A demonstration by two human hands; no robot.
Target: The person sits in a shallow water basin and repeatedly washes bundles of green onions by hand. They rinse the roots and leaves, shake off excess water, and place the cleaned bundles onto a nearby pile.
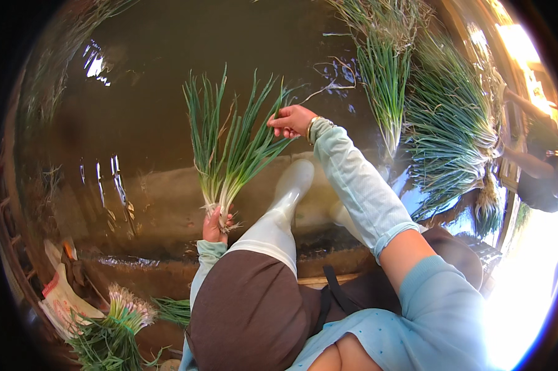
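My left hand [214, 226] is closed round the pale root end of a bunch of green onions [245, 148]. The long green leaves fan upward and away from me, split into two clumps, with thin roots showing beside my fingers. At the right side of the bunch, my right hand [292, 121] has its fingertips pinched at the leaf tips, seemingly on a leaf. A gold-coloured bracelet [311, 128] circles that wrist.
Brown water [149, 68] lies beyond my white boots [276, 213]. More green onions [384, 86] float at the upper right beside a large heap [449, 136]. Another person's arm [529, 162] reaches toward that heap. At lower left are a tied bundle [124, 318] and a sack [68, 297].
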